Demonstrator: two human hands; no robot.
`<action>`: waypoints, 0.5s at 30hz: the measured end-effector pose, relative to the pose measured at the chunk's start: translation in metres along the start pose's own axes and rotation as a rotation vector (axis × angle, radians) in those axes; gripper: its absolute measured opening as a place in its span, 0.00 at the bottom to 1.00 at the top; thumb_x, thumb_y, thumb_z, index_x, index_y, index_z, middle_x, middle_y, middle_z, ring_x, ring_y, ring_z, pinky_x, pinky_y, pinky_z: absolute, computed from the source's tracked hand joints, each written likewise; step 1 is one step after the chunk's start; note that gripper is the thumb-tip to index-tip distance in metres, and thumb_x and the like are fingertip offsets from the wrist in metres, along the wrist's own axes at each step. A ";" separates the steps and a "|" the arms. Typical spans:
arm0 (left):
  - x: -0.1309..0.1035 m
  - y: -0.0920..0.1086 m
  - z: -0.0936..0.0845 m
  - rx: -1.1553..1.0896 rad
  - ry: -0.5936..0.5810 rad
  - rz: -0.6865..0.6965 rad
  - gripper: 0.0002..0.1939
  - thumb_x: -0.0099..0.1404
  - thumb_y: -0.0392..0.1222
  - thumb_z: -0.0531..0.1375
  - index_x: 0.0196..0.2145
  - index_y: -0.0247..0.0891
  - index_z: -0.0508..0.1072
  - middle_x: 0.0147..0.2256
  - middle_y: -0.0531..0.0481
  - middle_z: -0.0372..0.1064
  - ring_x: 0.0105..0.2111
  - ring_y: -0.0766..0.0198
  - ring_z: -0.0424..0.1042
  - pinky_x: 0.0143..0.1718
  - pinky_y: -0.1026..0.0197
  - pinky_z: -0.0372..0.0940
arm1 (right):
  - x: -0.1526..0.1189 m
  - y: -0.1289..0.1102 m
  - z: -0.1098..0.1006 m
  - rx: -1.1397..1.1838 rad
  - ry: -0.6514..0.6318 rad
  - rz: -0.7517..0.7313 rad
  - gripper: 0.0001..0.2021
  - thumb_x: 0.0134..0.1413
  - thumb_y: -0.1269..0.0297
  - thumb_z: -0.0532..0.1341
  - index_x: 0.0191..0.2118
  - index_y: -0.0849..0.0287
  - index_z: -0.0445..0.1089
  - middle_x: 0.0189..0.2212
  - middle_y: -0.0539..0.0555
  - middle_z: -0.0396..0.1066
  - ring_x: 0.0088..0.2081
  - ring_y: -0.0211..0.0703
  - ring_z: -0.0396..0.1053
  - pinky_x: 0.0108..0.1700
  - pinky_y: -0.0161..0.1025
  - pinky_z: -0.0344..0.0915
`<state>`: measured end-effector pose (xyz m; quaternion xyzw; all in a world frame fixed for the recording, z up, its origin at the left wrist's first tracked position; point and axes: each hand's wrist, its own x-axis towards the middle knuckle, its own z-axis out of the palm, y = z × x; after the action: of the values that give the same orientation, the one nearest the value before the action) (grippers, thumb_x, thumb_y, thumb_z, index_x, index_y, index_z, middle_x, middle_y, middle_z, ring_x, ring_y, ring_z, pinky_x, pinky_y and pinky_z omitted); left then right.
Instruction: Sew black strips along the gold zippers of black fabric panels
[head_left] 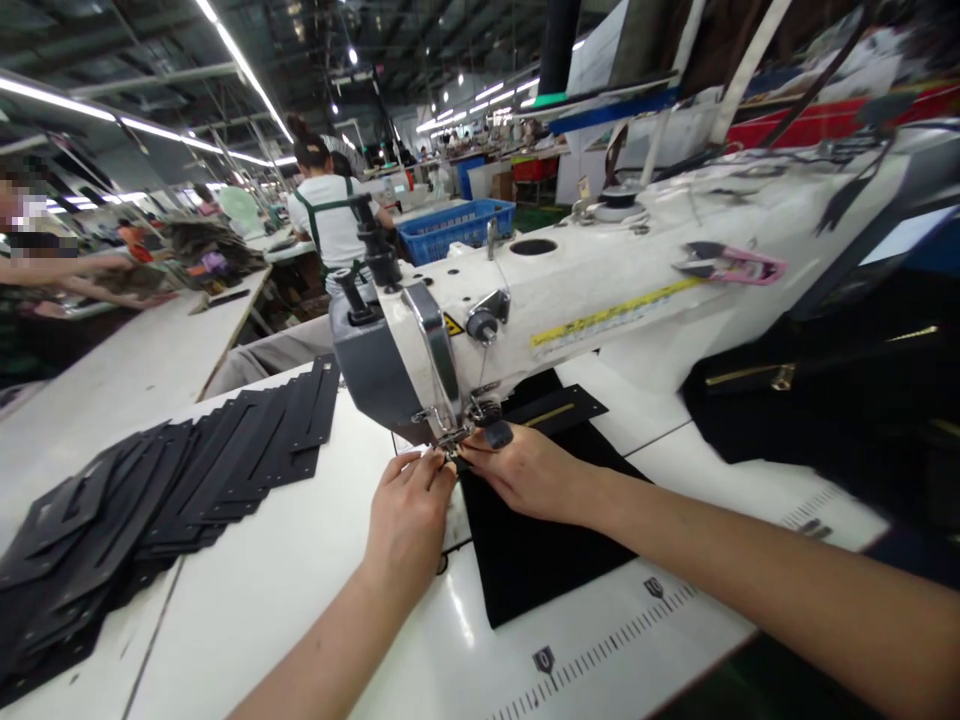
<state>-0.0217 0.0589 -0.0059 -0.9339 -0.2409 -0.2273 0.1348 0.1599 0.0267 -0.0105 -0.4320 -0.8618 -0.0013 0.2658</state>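
A black fabric panel (532,560) lies on the sewing machine bed, its left edge running up to the presser foot (452,440). My left hand (409,510) is closed, fingers bent and tips pressed at the panel's edge, just left of the foot. From the right, my right hand (536,475) grips the panel close to the foot, thumb and fingers together; the machine head partly hides its fingertips. Behind that hand a dark slotted strip (562,408), with a gold zipper line in its opening, rests on the panel. The white sewing machine (600,270) stands over both hands.
Overlapping dark slotted pieces (202,470) spread over the table at left. Pink-handled thread snips (735,262) lie on the machine arm. A black item with gold zippers (810,380) sits at right. Beyond are a blue basket (454,230) and a person in a white shirt (326,210).
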 end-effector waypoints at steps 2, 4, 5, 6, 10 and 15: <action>0.000 0.000 0.001 -0.022 0.021 -0.007 0.10 0.64 0.30 0.49 0.35 0.33 0.70 0.37 0.42 0.71 0.37 0.58 0.71 0.41 0.53 0.65 | 0.000 0.001 0.000 0.000 0.008 0.002 0.12 0.55 0.76 0.50 0.43 0.66 0.66 0.43 0.59 0.68 0.47 0.45 0.64 0.52 0.42 0.59; 0.000 0.000 0.002 -0.034 0.035 -0.019 0.10 0.64 0.30 0.49 0.34 0.34 0.70 0.37 0.43 0.71 0.37 0.58 0.71 0.41 0.53 0.65 | 0.001 0.001 -0.001 0.004 0.021 0.004 0.12 0.55 0.76 0.51 0.42 0.65 0.66 0.42 0.58 0.69 0.45 0.44 0.65 0.50 0.42 0.60; 0.000 0.000 0.003 -0.034 0.039 -0.024 0.10 0.63 0.30 0.49 0.34 0.34 0.70 0.36 0.43 0.71 0.36 0.58 0.72 0.41 0.53 0.65 | 0.002 0.001 -0.001 0.005 0.024 0.005 0.11 0.55 0.76 0.51 0.42 0.64 0.66 0.42 0.58 0.69 0.45 0.44 0.66 0.50 0.42 0.61; 0.000 0.000 0.003 -0.033 0.039 -0.027 0.09 0.63 0.29 0.50 0.34 0.35 0.70 0.36 0.43 0.71 0.36 0.59 0.72 0.41 0.53 0.65 | 0.002 0.001 -0.001 0.005 0.026 0.007 0.11 0.55 0.75 0.51 0.42 0.64 0.66 0.41 0.58 0.70 0.44 0.44 0.66 0.49 0.42 0.61; 0.001 -0.001 0.004 -0.029 0.056 -0.040 0.08 0.63 0.29 0.50 0.33 0.35 0.68 0.35 0.44 0.71 0.35 0.59 0.72 0.40 0.54 0.65 | 0.004 0.002 -0.001 -0.023 0.020 0.006 0.10 0.56 0.75 0.51 0.41 0.64 0.67 0.40 0.59 0.70 0.43 0.45 0.67 0.48 0.42 0.62; 0.003 -0.001 0.003 -0.021 0.067 -0.051 0.07 0.62 0.28 0.51 0.32 0.34 0.67 0.33 0.45 0.71 0.32 0.59 0.72 0.39 0.54 0.66 | 0.004 0.002 0.000 -0.021 0.028 -0.008 0.10 0.55 0.76 0.51 0.40 0.63 0.67 0.38 0.59 0.70 0.43 0.44 0.67 0.48 0.42 0.61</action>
<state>-0.0186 0.0620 -0.0071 -0.9208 -0.2574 -0.2642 0.1271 0.1591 0.0313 -0.0094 -0.4312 -0.8598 -0.0176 0.2731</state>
